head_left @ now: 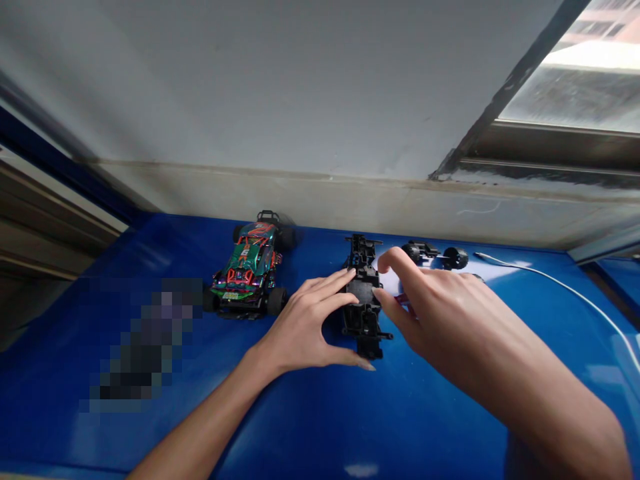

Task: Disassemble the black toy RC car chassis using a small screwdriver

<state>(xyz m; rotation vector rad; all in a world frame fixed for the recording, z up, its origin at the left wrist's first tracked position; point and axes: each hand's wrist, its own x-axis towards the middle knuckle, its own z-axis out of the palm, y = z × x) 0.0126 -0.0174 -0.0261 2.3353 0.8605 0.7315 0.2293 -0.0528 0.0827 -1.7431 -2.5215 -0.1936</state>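
A black toy car chassis (364,288) lies lengthwise on the blue table, its far end toward the wall. My left hand (313,320) holds it from the left: the fingertips rest on its left side and the thumb reaches round its near end. At its right edge is my right hand (435,297), thumb tip at the chassis, index finger bent and apart from the thumb. No object shows between those two fingertips; the other fingers are hidden. Part of a small reddish thing (405,303) shows behind the right hand, too covered to name.
To the left stands a toy car (253,257) with a shiny green and red body. Behind my right hand lie black wheel parts (434,253) by a white sheet (493,268). A white cable (565,280) curves along the right. A pixelated dark object (145,347) lies at left.
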